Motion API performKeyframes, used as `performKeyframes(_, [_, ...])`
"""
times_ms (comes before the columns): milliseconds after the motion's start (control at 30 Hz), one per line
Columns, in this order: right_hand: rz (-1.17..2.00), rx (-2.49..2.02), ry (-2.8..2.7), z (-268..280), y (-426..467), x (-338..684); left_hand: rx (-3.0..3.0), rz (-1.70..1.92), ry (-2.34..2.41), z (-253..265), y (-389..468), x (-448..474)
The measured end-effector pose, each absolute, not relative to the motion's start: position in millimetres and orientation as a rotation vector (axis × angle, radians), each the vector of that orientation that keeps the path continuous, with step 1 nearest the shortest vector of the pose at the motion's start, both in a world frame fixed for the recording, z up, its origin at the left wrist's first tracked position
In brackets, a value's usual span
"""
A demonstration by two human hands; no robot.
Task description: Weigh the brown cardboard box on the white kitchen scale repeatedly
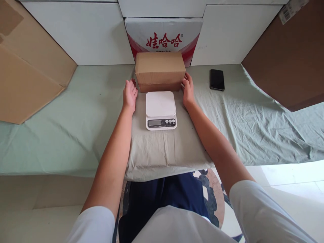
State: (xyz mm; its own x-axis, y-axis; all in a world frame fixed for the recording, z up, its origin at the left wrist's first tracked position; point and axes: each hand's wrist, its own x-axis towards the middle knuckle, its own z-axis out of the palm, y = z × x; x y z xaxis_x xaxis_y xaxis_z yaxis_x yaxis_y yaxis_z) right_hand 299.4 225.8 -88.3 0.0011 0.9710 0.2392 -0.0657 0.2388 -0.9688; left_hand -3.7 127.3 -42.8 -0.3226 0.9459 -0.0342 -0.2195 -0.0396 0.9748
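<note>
Left hand (130,96) half open, fingers loosely curled, palm turned inward, holding nothing visible; just beside the left end of the small brown carton (160,72), with contact there impossible to tell. Between both hands, that small brown carton, long axis running side to side, directly behind the white scale (161,109) and in front of the printed carton (164,37). Lies rightward and a little farther off from the left hand, leftward from the right hand (187,89). Nearer of the two: right hand, part open, fingers bent around the right end, apparently touching; cannot judge any squeeze. Counting left to right: one large cardboard box (32,72), two hands, one printed carton, one small brown carton, one white scale, one black phone (217,79), one dark brown box (288,60) at far right.
</note>
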Motion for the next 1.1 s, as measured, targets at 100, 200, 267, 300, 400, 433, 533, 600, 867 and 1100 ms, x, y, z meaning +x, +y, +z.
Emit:
performKeyframes(100, [1.037, -0.956, -1.326, -89.3, 225.0, 299.3, 0.905, 1.521, 1.264, -45.5, 128.0, -5.7])
performKeyframes(200, [1.017, -0.934, -1.375, -87.6, 222.1, 298.3, 0.953, 1.506, 1.252, -48.8, 129.0, -7.6])
performKeyframes(267, [1.006, -0.925, -1.399, -84.8, 219.1, 297.2, 0.970, 1.495, 1.252, -49.7, 129.1, -7.4])
performKeyframes(300, [0.997, -0.926, -1.407, -83.0, 217.5, 296.6, 0.974, 1.490, 1.254, -49.7, 128.9, -6.7])
performKeyframes(400, [0.964, -0.941, -1.423, -77.5, 213.6, 295.2, 0.980, 1.484, 1.250, -48.0, 127.7, -4.0])
performKeyframes(433, [0.955, -0.950, -1.428, -75.8, 212.6, 294.9, 0.980, 1.483, 1.248, -47.2, 127.2, -3.2])
performKeyframes(533, [0.950, -0.978, -1.428, -71.9, 210.5, 293.9, 0.967, 1.476, 1.255, -45.5, 126.0, -1.9])
performKeyframes(600, [0.952, -0.986, -1.416, -69.9, 209.1, 293.2, 0.963, 1.472, 1.259, -45.1, 125.8, -2.0])
performKeyframes(867, [0.999, -1.006, -1.424, -64.0, 204.5, 291.3, 1.018, 1.476, 1.238, -47.7, 127.1, -2.9])
performKeyframes(1100, [0.933, -1.021, -1.469, -67.8, 207.3, 292.1, 1.037, 1.492, 1.236, -46.1, 125.5, -1.1])
